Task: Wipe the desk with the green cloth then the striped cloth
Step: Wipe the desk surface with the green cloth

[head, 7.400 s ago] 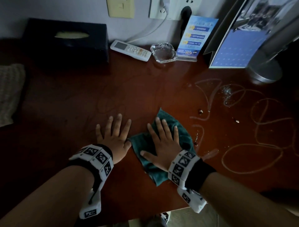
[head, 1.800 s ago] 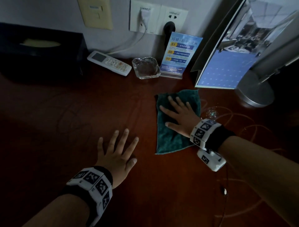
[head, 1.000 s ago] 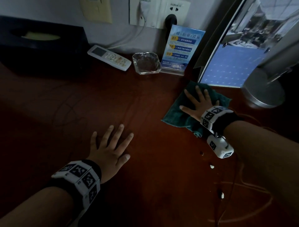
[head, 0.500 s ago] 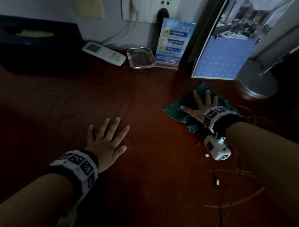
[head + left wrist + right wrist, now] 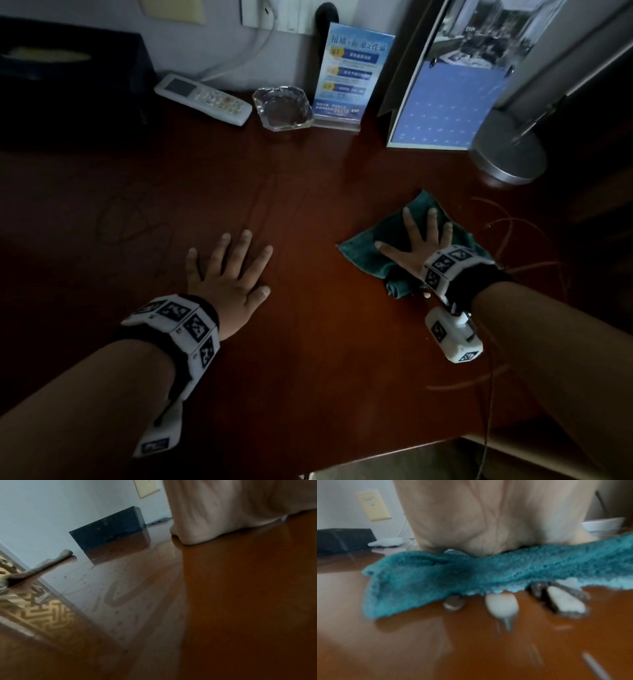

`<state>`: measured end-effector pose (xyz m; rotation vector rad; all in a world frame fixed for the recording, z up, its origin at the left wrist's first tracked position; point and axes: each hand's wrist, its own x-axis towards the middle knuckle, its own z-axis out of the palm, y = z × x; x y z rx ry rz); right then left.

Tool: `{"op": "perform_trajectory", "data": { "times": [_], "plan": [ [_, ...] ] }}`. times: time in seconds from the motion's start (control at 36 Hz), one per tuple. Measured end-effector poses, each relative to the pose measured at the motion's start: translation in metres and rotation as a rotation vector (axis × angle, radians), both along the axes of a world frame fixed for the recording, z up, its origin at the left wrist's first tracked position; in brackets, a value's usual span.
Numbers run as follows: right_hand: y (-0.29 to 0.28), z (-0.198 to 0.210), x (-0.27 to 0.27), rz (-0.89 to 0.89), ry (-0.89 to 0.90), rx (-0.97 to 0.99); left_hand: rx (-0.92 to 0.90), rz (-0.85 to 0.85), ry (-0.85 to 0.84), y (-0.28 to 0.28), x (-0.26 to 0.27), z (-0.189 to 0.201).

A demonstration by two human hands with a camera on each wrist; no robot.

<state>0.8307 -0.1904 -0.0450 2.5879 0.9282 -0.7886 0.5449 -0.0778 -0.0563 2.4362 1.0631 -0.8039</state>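
Observation:
The green cloth (image 5: 368, 255) lies spread on the dark red-brown desk (image 5: 308, 359) at the right, bunched at its near edge. My right hand (image 5: 419, 240) presses flat on it with fingers spread. In the right wrist view the green cloth (image 5: 471, 572) sits under my palm (image 5: 488, 520), with pale crumbs (image 5: 501, 607) against its near edge. My left hand (image 5: 229, 274) rests flat and empty on the bare desk, left of centre. A pale cloth (image 5: 49, 563) lies at the desk's left edge in the left wrist view; its pattern is unclear.
Along the back wall stand a black tissue box (image 5: 68, 78), a white remote (image 5: 202, 99), a glass ashtray (image 5: 284, 108), a blue sign (image 5: 352, 75), a calendar (image 5: 452, 89) and a silver lamp base (image 5: 510, 150). Curved streaks (image 5: 513, 236) mark the desk right of the cloth.
My right hand has slid the green cloth from beside the calendar back toward me, pushing crumbs along at its near edge. The left hand has stayed flat in place.

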Motion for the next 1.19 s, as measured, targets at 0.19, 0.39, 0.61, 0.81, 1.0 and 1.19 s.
{"op": "perform_trajectory", "data": {
  "times": [0.19, 0.39, 0.61, 0.81, 1.0, 1.19],
  "plan": [
    [-0.023, -0.005, -0.013, -0.074, 0.004, 0.046, -0.005, -0.003, -0.008, 0.000, -0.001, 0.000],
    [-0.049, -0.007, -0.024, -0.030, 0.005, 0.044, -0.009, -0.007, -0.018, 0.001, -0.001, 0.000],
    [-0.062, -0.002, -0.030, 0.010, 0.032, 0.041, 0.004, -0.006, -0.023, 0.000, -0.001, -0.001],
    [-0.062, -0.003, -0.027, 0.005, 0.043, 0.042, 0.039, 0.013, -0.016, -0.003, -0.001, 0.002],
    [-0.061, -0.002, -0.027, 0.033, 0.030, 0.007, 0.040, 0.068, 0.058, -0.010, 0.010, 0.014],
    [-0.065, 0.000, -0.025, 0.102, 0.046, -0.012, 0.120, 0.190, -0.086, -0.048, 0.048, 0.028]
  ]
}}
